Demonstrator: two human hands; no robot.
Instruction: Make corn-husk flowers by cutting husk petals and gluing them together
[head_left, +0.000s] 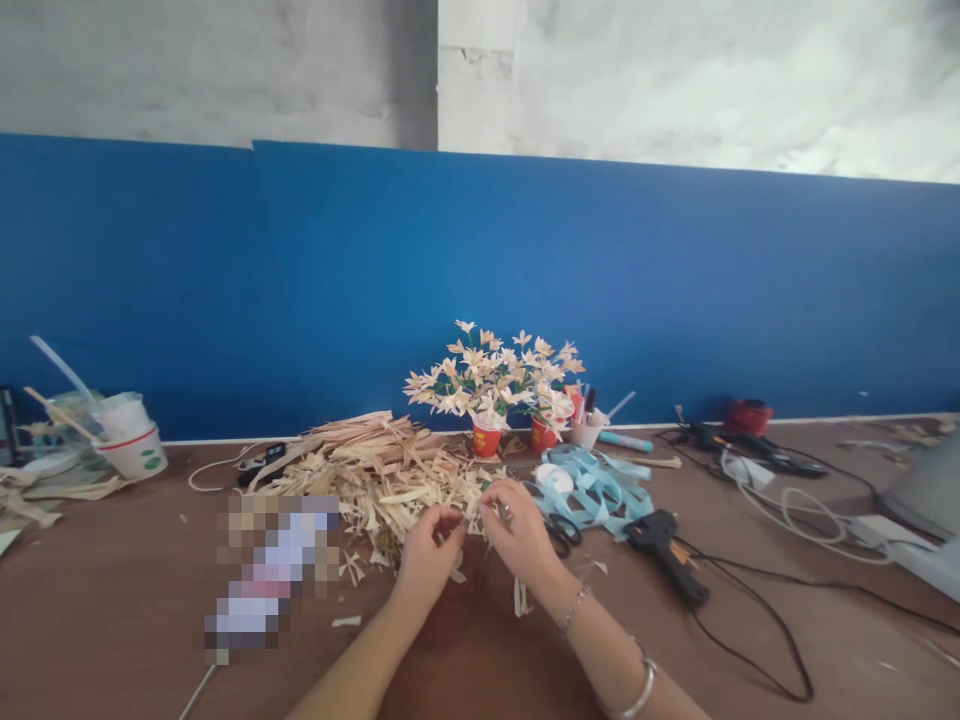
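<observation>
Both hands meet at the front edge of a heap of dried husk strips (375,465). Thumb and fingers of my left hand (431,555) pinch one side of a small pale husk piece (472,512). My right hand (517,525) grips its other side, fingers bent over it; the piece's full shape is partly hidden. Just behind stand pale flowers (487,370) in red paper cups (486,438). Black-handled scissors (564,535) lie beside my right hand, next to a tangle of light blue ribbon (600,490).
A black glue gun (667,555) with its cable lies on the brown table (480,660) at right. Farther right are white cords and a power strip (900,550). A blurred-out object (270,575) lies at left, and a white cup (133,450) stands far left.
</observation>
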